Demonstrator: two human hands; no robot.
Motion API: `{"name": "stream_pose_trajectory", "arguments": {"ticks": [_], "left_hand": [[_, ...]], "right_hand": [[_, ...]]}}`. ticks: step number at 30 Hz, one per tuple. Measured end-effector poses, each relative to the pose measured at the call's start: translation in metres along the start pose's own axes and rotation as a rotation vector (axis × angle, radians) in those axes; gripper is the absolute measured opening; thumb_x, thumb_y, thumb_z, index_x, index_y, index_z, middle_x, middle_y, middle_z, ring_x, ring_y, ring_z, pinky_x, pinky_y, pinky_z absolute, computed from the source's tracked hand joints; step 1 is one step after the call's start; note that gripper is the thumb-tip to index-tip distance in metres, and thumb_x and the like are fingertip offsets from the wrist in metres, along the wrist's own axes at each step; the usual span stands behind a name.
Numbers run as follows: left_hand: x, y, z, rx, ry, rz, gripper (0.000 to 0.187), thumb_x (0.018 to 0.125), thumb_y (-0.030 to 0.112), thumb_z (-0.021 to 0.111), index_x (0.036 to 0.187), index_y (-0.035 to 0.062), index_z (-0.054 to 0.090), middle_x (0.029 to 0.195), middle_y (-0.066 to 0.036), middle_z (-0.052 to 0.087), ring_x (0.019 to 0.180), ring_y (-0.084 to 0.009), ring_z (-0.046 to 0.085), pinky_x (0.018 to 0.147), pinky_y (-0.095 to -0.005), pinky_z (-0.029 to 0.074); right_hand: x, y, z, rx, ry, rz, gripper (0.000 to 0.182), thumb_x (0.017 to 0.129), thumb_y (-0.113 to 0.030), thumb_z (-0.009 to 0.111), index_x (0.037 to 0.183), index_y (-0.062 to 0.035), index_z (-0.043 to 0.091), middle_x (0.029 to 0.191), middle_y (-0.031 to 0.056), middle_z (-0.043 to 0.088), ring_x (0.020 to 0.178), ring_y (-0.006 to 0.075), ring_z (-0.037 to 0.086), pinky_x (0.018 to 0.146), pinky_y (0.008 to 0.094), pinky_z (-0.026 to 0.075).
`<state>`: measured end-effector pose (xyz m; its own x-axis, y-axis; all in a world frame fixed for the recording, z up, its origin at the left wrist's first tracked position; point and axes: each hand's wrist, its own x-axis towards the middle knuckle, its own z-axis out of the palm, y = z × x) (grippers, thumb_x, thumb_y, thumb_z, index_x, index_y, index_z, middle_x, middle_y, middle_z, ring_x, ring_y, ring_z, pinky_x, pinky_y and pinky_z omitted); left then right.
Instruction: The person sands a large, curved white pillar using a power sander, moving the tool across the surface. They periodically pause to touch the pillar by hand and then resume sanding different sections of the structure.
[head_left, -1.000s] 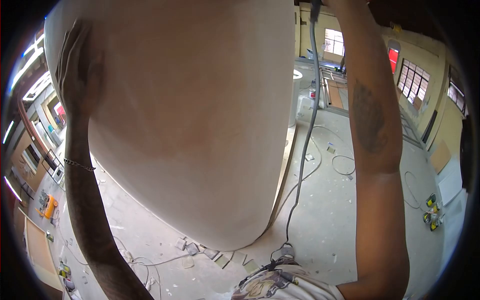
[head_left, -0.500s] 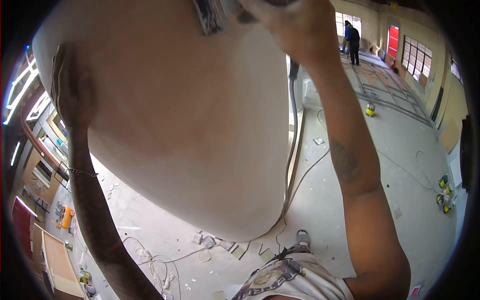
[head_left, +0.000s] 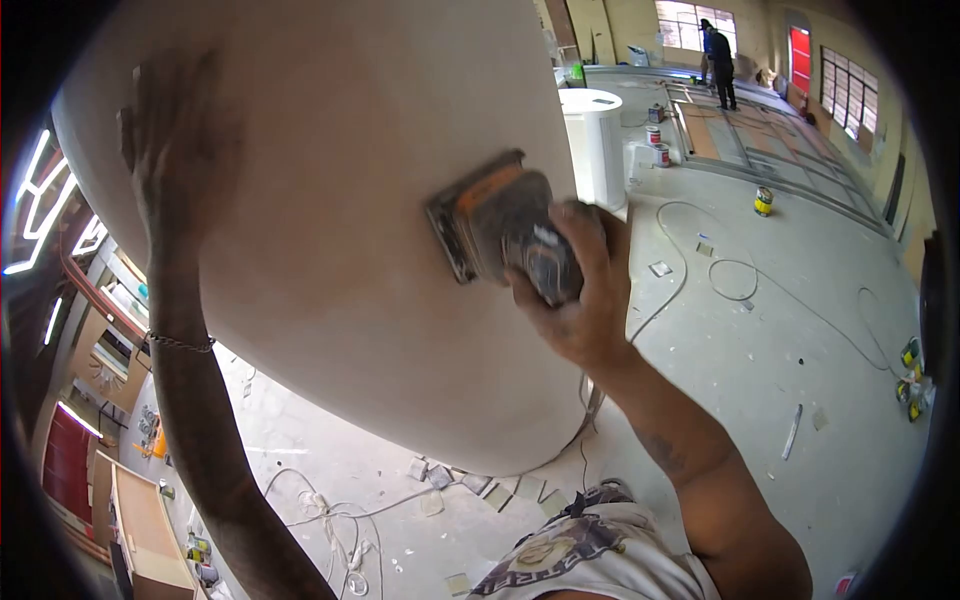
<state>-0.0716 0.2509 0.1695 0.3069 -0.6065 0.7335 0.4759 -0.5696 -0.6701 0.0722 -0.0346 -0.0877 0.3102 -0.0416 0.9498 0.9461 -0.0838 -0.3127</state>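
A large, smooth, pale curved panel (head_left: pixel 380 340) fills the middle of the view, with brownish shading on its surface. My right hand (head_left: pixel 590 290) is wrapped round the dark body of a power sander (head_left: pixel 510 225) with an orange band. The sander's flat pad faces the panel near its right side; whether it touches is hard to tell. Flat against the panel's upper left lies my left hand (head_left: pixel 180 150), fingers stretched and somewhat blurred, with a chain bracelet (head_left: pixel 180 342) on the wrist.
Sanding pads or square scraps (head_left: pixel 440 478) and a tangled cord (head_left: pixel 335 520) lie on the floor below the panel. A white cylinder (head_left: pixel 596 145) stands behind it. Cans (head_left: pixel 763 202) and a loose cable (head_left: pixel 735 280) are at right. Two people (head_left: pixel 720 65) stand far back near floor frames.
My right hand has brought the sander down from the top edge of the view to the panel's mid-height. My left hand stays on the panel. The view has shifted slightly.
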Motion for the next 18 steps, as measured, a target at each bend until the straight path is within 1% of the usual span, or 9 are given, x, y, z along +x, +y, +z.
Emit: {"name": "stream_pose_trajectory", "arguments": {"ticks": [2,5,9,11,13,14,17,18], "left_hand": [[0.017,0.023,-0.004,0.052,-0.123,0.072,0.065,0.095,0.032,0.064,0.157,0.0249,0.043,0.167,-0.004,0.033,0.155,-0.0309,0.027,0.124,-0.0571,0.021],[0.042,0.062,-0.015,0.008,-0.317,0.166,0.066,0.093,0.032,0.065,0.155,0.0232,0.045,0.166,-0.003,0.035,0.154,-0.0285,0.030,0.125,-0.0576,0.019],[0.061,0.096,-0.007,-0.127,-0.373,0.296,0.061,0.091,0.035,0.067,0.148,0.0198,0.053,0.160,0.001,0.044,0.150,-0.0250,0.037,0.123,-0.0569,0.023],[0.067,0.104,-0.005,-0.181,-0.418,0.358,0.060,0.091,0.035,0.067,0.146,0.0176,0.055,0.158,0.001,0.047,0.148,-0.0239,0.039,0.123,-0.0556,0.025],[0.069,0.105,-0.007,-0.193,-0.434,0.361,0.058,0.091,0.034,0.068,0.145,0.0176,0.056,0.157,0.001,0.049,0.148,-0.0232,0.040,0.123,-0.0546,0.026],[0.072,0.103,-0.007,-0.199,-0.442,0.362,0.058,0.091,0.034,0.068,0.145,0.0177,0.056,0.156,0.001,0.050,0.147,-0.0228,0.041,0.123,-0.0541,0.026],[0.075,0.092,-0.015,-0.182,-0.488,0.397,0.062,0.091,0.031,0.067,0.149,0.0161,0.052,0.159,-0.003,0.046,0.150,-0.0277,0.038,0.124,-0.0554,0.022],[0.077,0.089,-0.016,-0.166,-0.478,0.395,0.060,0.091,0.032,0.067,0.148,0.0167,0.053,0.158,-0.001,0.047,0.149,-0.0259,0.039,0.124,-0.0552,0.024]], "right_hand": [[-0.026,0.004,-0.001,-0.006,-0.022,0.022,0.082,0.067,-0.015,0.093,0.139,-0.0280,0.055,0.129,0.0245,0.049,0.106,0.0433,0.064,0.079,0.0458,0.063],[-0.060,0.007,-0.004,0.021,-0.043,0.059,0.081,0.065,-0.015,0.094,0.136,-0.0293,0.057,0.130,0.0236,0.049,0.103,0.0415,0.066,0.075,0.0442,0.064],[-0.083,0.011,-0.003,0.066,-0.075,0.067,0.080,0.063,-0.015,0.094,0.133,-0.0320,0.059,0.130,0.0218,0.049,0.102,0.0388,0.067,0.070,0.0418,0.065],[-0.076,0.014,-0.004,0.092,-0.077,0.065,0.079,0.060,-0.013,0.094,0.129,-0.0336,0.062,0.130,0.0201,0.049,0.102,0.0369,0.068,0.068,0.0401,0.066],[-0.062,0.013,-0.004,0.124,-0.058,0.042,0.078,0.058,-0.012,0.094,0.127,-0.0336,0.064,0.130,0.0194,0.049,0.102,0.0359,0.068,0.068,0.0400,0.066],[-0.051,0.013,-0.003,0.125,-0.055,0.040,0.079,0.058,-0.011,0.093,0.128,-0.0338,0.064,0.130,0.0191,0.049,0.103,0.0359,0.068,0.068,0.0398,0.066],[-0.017,0.009,-0.003,0.141,-0.045,0.028,0.081,0.058,-0.011,0.093,0.130,-0.0346,0.064,0.131,0.0182,0.049,0.103,0.0360,0.067,0.069,0.0396,0.066],[-0.005,0.007,-0.003,0.152,-0.049,0.027,0.083,0.058,-0.011,0.092,0.131,-0.0349,0.063,0.131,0.0180,0.048,0.103,0.0360,0.067,0.069,0.0399,0.065]]}}
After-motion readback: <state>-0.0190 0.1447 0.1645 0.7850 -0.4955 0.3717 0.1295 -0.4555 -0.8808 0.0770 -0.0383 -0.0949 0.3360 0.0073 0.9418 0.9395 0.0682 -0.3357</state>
